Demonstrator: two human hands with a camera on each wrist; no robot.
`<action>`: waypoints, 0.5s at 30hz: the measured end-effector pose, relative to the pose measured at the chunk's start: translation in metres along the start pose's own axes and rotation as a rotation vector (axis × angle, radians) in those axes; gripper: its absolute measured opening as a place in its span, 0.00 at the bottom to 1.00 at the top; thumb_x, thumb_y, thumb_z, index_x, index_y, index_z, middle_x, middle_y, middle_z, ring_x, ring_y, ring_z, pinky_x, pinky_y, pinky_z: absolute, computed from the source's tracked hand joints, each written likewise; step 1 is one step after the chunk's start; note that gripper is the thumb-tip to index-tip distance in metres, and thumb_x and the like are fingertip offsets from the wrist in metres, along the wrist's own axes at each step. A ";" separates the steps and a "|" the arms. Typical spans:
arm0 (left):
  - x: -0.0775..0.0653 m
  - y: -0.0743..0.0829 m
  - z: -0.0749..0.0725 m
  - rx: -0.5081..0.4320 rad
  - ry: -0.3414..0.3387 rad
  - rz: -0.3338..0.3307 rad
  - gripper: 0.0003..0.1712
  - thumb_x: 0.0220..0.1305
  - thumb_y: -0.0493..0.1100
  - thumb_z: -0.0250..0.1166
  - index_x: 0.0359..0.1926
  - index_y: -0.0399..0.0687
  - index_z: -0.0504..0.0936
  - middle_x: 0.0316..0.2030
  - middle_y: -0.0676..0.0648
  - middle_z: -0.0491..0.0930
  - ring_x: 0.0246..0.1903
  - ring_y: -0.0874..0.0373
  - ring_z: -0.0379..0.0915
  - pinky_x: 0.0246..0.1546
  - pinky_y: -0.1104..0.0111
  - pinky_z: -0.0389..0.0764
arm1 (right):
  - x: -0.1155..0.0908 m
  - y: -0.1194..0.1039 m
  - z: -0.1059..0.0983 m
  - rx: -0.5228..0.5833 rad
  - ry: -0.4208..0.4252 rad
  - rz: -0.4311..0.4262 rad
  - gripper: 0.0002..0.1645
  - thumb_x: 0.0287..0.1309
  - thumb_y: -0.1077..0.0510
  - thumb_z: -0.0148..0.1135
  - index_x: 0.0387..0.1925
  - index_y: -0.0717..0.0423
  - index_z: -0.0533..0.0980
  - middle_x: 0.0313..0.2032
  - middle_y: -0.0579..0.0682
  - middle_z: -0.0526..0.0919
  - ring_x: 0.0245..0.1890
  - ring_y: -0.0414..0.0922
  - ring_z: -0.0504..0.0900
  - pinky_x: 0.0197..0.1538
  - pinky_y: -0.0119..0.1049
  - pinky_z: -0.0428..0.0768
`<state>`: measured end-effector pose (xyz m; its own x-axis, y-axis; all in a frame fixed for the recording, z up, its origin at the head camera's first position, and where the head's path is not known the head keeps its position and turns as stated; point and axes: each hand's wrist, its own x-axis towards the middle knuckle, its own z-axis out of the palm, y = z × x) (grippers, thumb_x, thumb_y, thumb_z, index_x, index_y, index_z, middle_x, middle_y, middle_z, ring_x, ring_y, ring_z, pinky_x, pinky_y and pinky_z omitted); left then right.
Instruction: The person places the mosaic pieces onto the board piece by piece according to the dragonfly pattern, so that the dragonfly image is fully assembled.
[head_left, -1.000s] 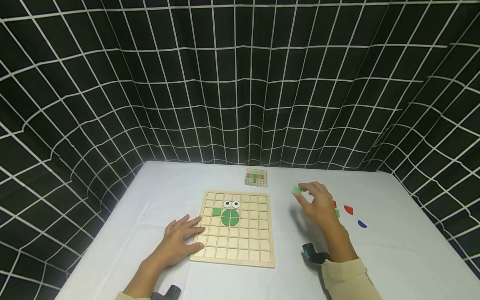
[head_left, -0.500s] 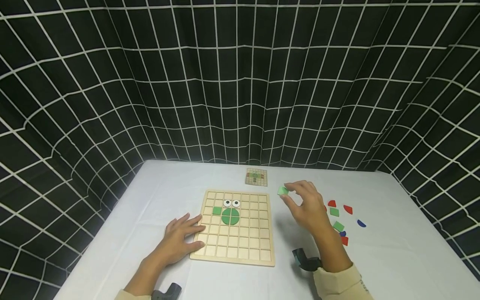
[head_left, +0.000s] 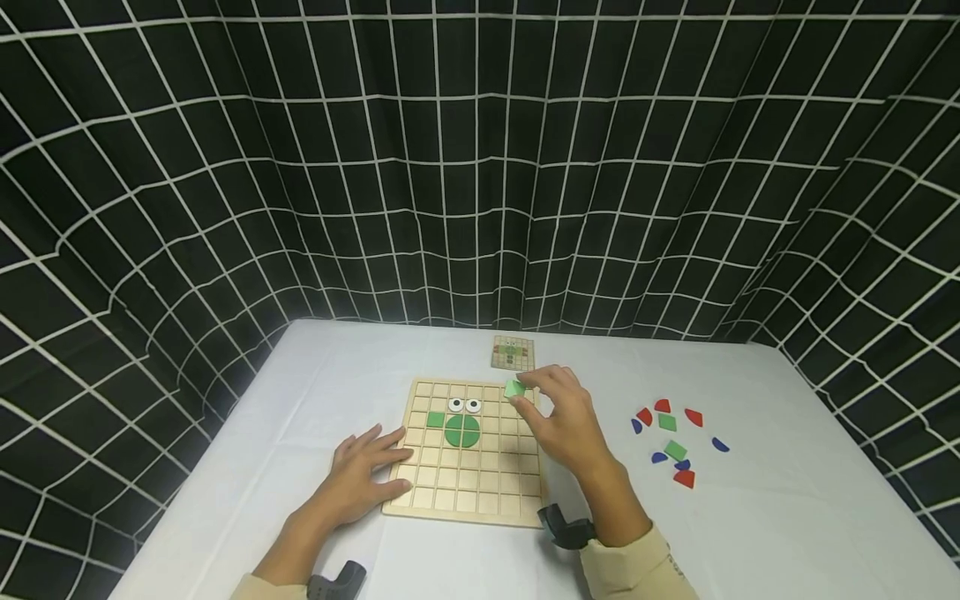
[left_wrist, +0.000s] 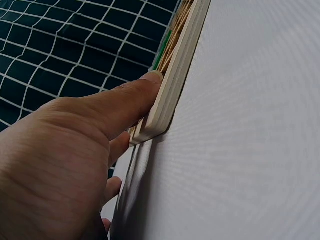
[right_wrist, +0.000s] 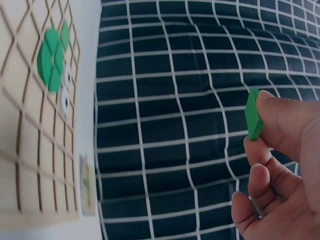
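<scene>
My right hand (head_left: 564, 421) pinches a green square tile (head_left: 514, 389) between thumb and finger, above the upper right part of a wooden grid board (head_left: 468, 481). In the right wrist view that tile (right_wrist: 253, 115) is held well clear of the board. My left hand (head_left: 367, 471) rests on the board's left edge with fingers spread; its thumb (left_wrist: 125, 102) touches the rim in the left wrist view. On the board lie two round eye pieces (head_left: 464, 406), a green circle of quarter pieces (head_left: 462, 431) and a green square (head_left: 436, 419) to the circle's left.
A small pattern card (head_left: 513, 353) lies behind the board. Right of the board are scattered loose pieces: green squares (head_left: 676, 450), several red quarter pieces (head_left: 684, 479) and several blue half-rounds (head_left: 721, 445). A black grid curtain (head_left: 480, 167) surrounds the white table (head_left: 787, 500).
My right hand has carried the green square tile leftward, from beside the loose pieces to over the board. More loose pieces are uncovered. The left hand has stayed on the board's edge.
</scene>
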<state>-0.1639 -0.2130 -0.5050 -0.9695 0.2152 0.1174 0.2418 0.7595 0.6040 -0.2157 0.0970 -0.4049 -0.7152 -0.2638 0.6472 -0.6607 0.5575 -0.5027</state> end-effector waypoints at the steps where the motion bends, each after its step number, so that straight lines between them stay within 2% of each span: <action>1: 0.000 0.000 0.000 0.001 0.000 -0.003 0.28 0.52 0.58 0.71 0.54 0.56 0.82 0.67 0.52 0.66 0.71 0.46 0.46 0.67 0.46 0.33 | 0.000 -0.002 0.003 0.011 -0.001 -0.009 0.18 0.50 0.63 0.74 0.44 0.60 0.81 0.39 0.48 0.82 0.45 0.46 0.77 0.48 0.46 0.76; 9: 0.000 -0.001 0.002 0.000 0.013 -0.001 0.28 0.52 0.59 0.71 0.53 0.57 0.83 0.66 0.53 0.67 0.71 0.47 0.46 0.67 0.45 0.33 | 0.000 -0.016 0.030 0.081 -0.030 -0.039 0.17 0.50 0.65 0.73 0.43 0.61 0.81 0.39 0.47 0.81 0.46 0.45 0.77 0.49 0.42 0.77; 15: 0.000 -0.003 0.002 -0.001 0.016 0.016 0.28 0.52 0.60 0.71 0.54 0.56 0.83 0.66 0.53 0.67 0.71 0.46 0.46 0.67 0.45 0.33 | -0.002 -0.019 0.051 0.091 -0.053 0.011 0.17 0.51 0.61 0.73 0.44 0.58 0.81 0.39 0.46 0.81 0.45 0.43 0.77 0.47 0.41 0.77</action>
<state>-0.1646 -0.2134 -0.5085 -0.9659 0.2179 0.1396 0.2575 0.7554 0.6026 -0.2136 0.0464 -0.4258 -0.7321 -0.3005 0.6113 -0.6688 0.4871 -0.5616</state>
